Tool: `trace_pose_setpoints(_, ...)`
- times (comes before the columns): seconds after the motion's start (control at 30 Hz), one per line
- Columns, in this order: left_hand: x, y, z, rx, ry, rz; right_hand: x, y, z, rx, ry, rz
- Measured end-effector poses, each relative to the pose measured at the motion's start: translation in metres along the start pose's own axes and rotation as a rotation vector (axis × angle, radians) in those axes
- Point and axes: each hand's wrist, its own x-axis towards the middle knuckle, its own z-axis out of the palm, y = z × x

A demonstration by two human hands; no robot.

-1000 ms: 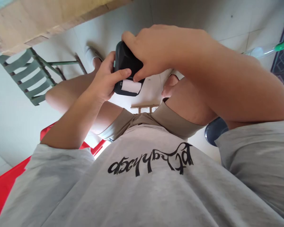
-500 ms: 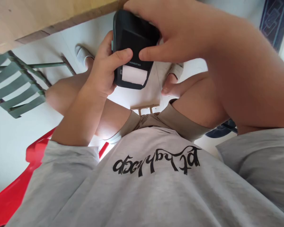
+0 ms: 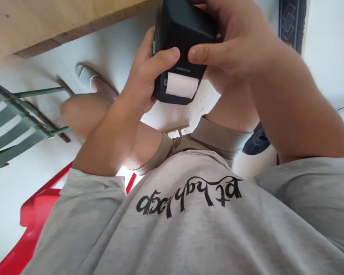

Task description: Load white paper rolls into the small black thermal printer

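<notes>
Pale floor tiles (image 3: 65, 55) lie beneath the scene, and one wooden worktop (image 3: 60, 23) crosses the far left. One green slatted chair (image 3: 31, 140) stands at the left, one red chair (image 3: 41, 210) shows at the near left, one dark round object (image 3: 256, 141) lies at the right and one patterned dark strip (image 3: 289, 25) at the far right. The person wears one grey shirt (image 3: 189, 236) and one pair of shorts (image 3: 220, 133).

Two hands grasp one black device (image 3: 186, 34), held in the air beyond the lap, near the worktop's edge. The left hand (image 3: 149, 72) clasps its left side and the right hand (image 3: 229, 46) its right side. Two thumbs press on its upper face, apart from each other. One white paper strip (image 3: 182, 86) shows at its near end, beside one line of small lettering.

Compared with half a second ago, the device sits farther off and more to the right in view, looking slightly larger; both hands keep their grasp. One slipper (image 3: 85, 74) shows now, against two then. The green chair has shifted left and nearer in view, the patterned strip left.
</notes>
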Motion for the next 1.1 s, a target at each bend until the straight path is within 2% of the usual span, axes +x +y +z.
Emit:
trace_pose_setpoints(0.13, -0.013, 0.014, -0.001, -0.123, 0.037, -0.032, 0.010, -0.005, 0.021, 0.192, 0.156, -0.032)
trace_pose_setpoints(0.27, -0.026, 0.023, -0.008, -0.284, 0.288, -0.103, 0.023, -0.019, 0.046, 0.161, 0.187, 0.039)
trace_pose_setpoints(0.37, -0.032, 0.026, -0.014, -0.294, 0.374, -0.179, 0.027, -0.027, 0.060, 0.126, 0.207, 0.102)
trace_pose_setpoints(0.43, -0.034, 0.025, -0.017, -0.293, 0.373, -0.177, 0.026, -0.032, 0.065, 0.059, 0.211, 0.118)
trace_pose_setpoints(0.57, -0.034, 0.021, -0.018, -0.271, 0.346, -0.189, 0.020, -0.042, 0.069, -0.246, 0.205, 0.235)
trace_pose_setpoints(0.67, -0.034, 0.016, -0.017, -0.267, 0.336, -0.144, 0.013, -0.039, 0.067, -0.389, 0.170, 0.260)
trace_pose_setpoints(0.87, -0.032, 0.014, -0.012, -0.288, 0.345, -0.126, 0.004, -0.021, 0.059, -0.412, 0.101, 0.151)
trace_pose_setpoints(1.1, -0.030, 0.002, -0.011, -0.182, 0.369, -0.217, -0.009, -0.029, 0.050, -0.379, 0.042, 0.240)
